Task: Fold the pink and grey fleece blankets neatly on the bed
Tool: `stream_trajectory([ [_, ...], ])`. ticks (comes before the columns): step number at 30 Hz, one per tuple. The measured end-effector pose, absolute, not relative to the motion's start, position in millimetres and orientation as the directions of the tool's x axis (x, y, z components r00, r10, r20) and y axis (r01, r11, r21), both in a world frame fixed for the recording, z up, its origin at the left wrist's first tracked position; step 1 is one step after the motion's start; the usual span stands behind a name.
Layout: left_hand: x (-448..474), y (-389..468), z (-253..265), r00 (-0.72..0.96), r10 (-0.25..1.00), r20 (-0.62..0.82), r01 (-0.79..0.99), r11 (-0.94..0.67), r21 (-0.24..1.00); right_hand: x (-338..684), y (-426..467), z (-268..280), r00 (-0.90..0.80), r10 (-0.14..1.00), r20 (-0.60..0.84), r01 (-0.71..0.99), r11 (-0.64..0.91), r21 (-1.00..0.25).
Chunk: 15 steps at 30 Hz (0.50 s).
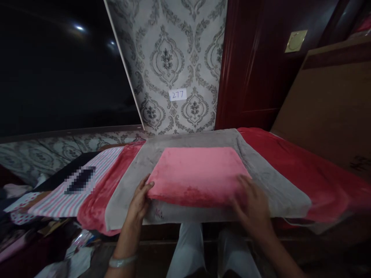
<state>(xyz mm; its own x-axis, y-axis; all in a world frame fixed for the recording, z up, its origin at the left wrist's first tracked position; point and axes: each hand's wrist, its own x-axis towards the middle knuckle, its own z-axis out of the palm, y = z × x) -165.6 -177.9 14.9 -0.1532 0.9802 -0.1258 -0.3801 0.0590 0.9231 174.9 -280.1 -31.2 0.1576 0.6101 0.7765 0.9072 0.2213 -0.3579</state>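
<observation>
A folded pink cloth (194,166) with a plush, darker red front fold lies flat on a grey cloth (127,189). At its left edge is my left hand (142,197), the thumb on top and the fingers curled along the side, closed on the edge. My right hand (253,204) is at the right front corner of the pink cloth, smeared by motion. Its fingers reach over that corner, but whether they grip is unclear. Underneath the grey cloth, red plush fabric (269,154) shows on both sides.
On the left lies a striped cloth (107,166) with a blurred-out dark object (81,179) on it. A large dark screen (63,69) stands behind. A cardboard box (327,100) leans at the right. Loose items, including a white bag (79,262), clutter the lower left.
</observation>
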Motion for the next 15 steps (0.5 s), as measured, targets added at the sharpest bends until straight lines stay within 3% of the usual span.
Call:
stream_trajectory([
  [3,-156.5,-174.9,26.3,-0.150,0.986,-0.079,-0.426,0.008,0.905,117.7,-272.9,-12.6,-0.090,0.685,0.723,0.910,0.352,-0.220],
  [5,-151.5,-174.0,32.6,-0.138,0.989,-0.054,-0.456,-0.014,0.890,82.9,-262.3,-5.6,-0.172,0.733,0.658,0.902,0.385,-0.193],
  [15,-147.4,-176.0,33.2,-0.170,0.984,-0.058,-0.571,-0.051,0.819,33.3,-212.1,-3.7,-0.218,0.885,0.410,0.880,0.360,-0.309],
])
